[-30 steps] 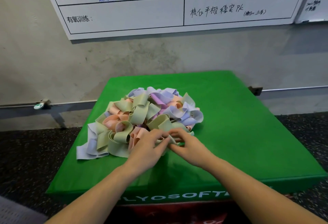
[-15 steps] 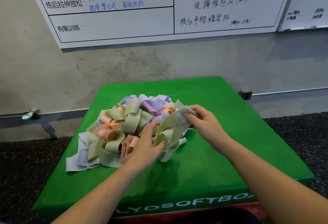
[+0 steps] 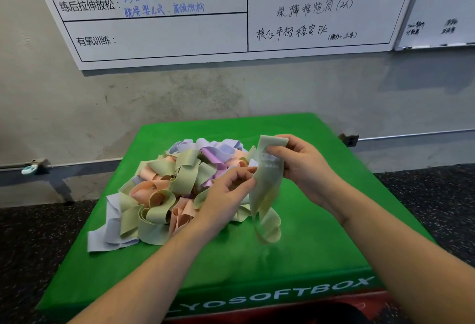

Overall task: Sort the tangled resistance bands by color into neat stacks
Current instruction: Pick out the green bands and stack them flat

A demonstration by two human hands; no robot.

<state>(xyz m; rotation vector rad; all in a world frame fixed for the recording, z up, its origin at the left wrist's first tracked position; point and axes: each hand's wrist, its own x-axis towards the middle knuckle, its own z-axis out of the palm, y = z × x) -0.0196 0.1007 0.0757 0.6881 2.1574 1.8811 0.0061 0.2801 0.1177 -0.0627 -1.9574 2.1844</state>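
A tangled pile of resistance bands (image 3: 164, 190) in pale green, peach, lavender and purple lies on the left half of a green soft box (image 3: 321, 241). One pale green band (image 3: 267, 195) hangs lifted off the pile's right edge, its lower loop touching the green top. My right hand (image 3: 303, 167) pinches the band's upper end. My left hand (image 3: 226, 192) grips its left edge at mid height, over the pile's near right part.
The box's right half and front strip are bare green. A concrete wall with whiteboards (image 3: 231, 15) stands behind. Dark speckled floor (image 3: 437, 200) surrounds the box. A wall socket (image 3: 350, 140) sits right of the box's far corner.
Both hands were low at the pile's near edge a second ago. They have since pulled a pale green band up and rightward, free of the tangle; the view has shifted closer.
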